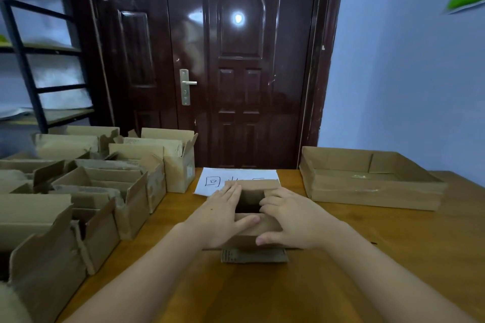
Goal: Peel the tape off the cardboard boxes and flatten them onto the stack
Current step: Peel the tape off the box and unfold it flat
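At table centre | small box [252,225] open-topped, on paper sheet [210,181] | left hand [223,215], right hand [294,220] flat-fingered, pressing its sides | risk: uneven push skids or crumples box

Dark glossy door [236,60] dead ahead, silver handle [186,85] on its left; black shelving [31,60] left of it, blue wall [399,73] right, wooden desk [262,291] below.
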The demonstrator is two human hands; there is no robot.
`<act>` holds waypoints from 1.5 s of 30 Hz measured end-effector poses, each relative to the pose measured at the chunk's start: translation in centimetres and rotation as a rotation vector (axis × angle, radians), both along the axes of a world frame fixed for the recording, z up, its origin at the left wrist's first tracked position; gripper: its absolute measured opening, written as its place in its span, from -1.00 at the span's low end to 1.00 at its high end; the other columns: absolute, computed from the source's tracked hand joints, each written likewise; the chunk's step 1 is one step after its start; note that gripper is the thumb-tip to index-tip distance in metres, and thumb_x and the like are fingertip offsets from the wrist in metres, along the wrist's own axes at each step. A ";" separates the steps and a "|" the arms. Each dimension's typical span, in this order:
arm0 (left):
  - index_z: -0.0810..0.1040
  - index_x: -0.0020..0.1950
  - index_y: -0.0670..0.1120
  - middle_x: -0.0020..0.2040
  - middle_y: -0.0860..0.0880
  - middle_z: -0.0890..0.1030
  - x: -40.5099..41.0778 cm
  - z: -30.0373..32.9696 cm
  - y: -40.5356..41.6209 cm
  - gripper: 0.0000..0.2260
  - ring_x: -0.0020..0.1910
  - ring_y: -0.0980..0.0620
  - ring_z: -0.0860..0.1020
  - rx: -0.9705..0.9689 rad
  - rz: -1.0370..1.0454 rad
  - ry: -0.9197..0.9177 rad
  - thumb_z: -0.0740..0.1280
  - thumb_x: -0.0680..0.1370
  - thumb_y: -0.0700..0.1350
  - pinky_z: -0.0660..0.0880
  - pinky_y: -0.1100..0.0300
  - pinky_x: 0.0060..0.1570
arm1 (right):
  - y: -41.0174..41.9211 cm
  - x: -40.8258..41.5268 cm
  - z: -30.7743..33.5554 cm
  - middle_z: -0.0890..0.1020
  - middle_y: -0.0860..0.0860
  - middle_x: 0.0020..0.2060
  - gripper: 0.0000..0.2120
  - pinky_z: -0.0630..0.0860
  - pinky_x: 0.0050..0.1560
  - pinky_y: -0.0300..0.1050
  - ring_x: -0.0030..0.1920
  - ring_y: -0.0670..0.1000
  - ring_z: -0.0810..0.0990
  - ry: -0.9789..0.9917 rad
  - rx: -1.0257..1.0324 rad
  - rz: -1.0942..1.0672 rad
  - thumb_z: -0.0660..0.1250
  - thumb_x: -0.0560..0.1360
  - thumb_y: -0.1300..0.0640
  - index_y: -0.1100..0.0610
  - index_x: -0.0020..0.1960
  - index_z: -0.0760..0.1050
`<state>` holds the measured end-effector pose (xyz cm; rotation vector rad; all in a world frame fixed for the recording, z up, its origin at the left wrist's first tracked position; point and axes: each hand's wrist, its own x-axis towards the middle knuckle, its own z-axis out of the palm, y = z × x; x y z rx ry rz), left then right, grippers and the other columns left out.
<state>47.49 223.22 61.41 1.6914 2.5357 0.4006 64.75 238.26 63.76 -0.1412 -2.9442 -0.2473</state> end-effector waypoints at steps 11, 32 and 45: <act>-0.15 0.69 0.08 0.70 0.09 -0.10 0.0 -0.2 0.1 -0.07 0.67 0.04 -0.10 0.018 0.004 -0.002 -0.04 0.49 0.58 0.00 -0.01 0.62 | 1.1 3.1 -0.5 0.49 -0.09 0.44 -0.14 -0.02 0.59 -0.02 0.55 -0.01 0.26 0.160 0.125 -0.215 -0.20 0.53 -0.52 -0.01 0.44 0.51; -0.24 0.63 0.29 0.67 0.24 -0.08 0.7 -1.1 -0.9 -0.07 0.62 0.13 0.06 0.249 -0.017 -0.278 0.27 0.47 0.49 0.23 0.06 0.52 | -1.1 1.9 -5.5 -0.27 -0.17 0.60 -0.22 0.11 0.59 0.11 0.63 -0.05 -0.18 0.447 -0.668 -0.468 -0.09 0.54 -0.41 -0.09 0.65 -0.14; 0.03 0.48 0.45 0.19 0.42 0.47 1.7 1.0 -1.1 -0.03 0.16 0.30 0.52 0.259 -0.009 -0.512 0.48 0.22 0.55 0.57 0.37 -0.02 | -0.9 -0.9 -2.3 0.35 -0.03 0.54 -0.40 0.31 0.47 0.00 0.51 0.05 0.33 0.515 -1.130 -0.466 0.06 0.69 -0.19 -0.12 0.66 -0.06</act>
